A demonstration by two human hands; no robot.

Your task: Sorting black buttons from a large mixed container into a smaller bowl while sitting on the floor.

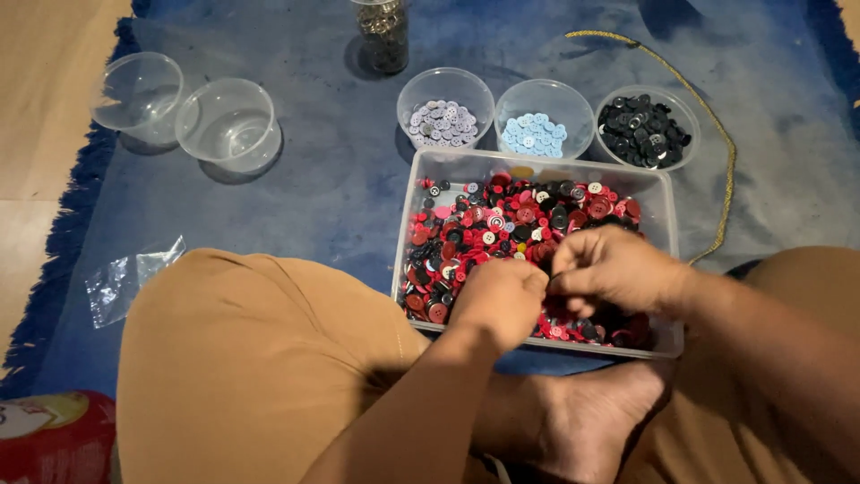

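A clear rectangular tub on a blue cloth holds a heap of mixed buttons, mostly red with black and white ones. My left hand and my right hand are both down in the tub's near half, fingertips pinched together where they meet over the buttons. What the fingers pinch is too small to make out. Behind the tub stand three round clear cups: grey buttons, light blue buttons and black buttons.
Two empty clear cups sit at the far left. A jar of brassy bits stands at the back. A yellow cord curves along the right. A clear plastic bag lies left of my knee.
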